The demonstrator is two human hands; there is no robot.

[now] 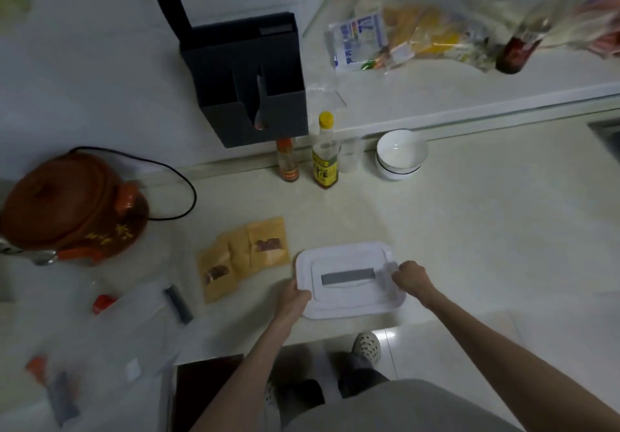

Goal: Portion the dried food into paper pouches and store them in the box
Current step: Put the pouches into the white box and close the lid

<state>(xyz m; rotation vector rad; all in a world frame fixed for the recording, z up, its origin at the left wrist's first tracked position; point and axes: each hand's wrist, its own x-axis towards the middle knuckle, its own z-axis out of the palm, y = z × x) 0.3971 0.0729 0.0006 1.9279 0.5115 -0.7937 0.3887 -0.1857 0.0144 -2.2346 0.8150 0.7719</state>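
A white plastic box (pixel 349 300) with a lid and a grey handle strip sits near the counter's front edge. My left hand (pixel 295 300) grips its left rim. My right hand (pixel 411 279) is closed on the clip at its right end. Left of the box lie three brown paper pouches (pixel 245 257), fanned and overlapping, with dark dried food showing through their small windows. What is inside the box is hidden by the lid.
A brown clay pot (pixel 70 207) with a black cord stands at the left. Two bottles (pixel 323 156), stacked white bowls (pixel 401 155) and a dark grey open box (pixel 248 79) line the back. Bagged goods (pixel 402 35) lie on the raised ledge. Blurred clutter fills the lower left.
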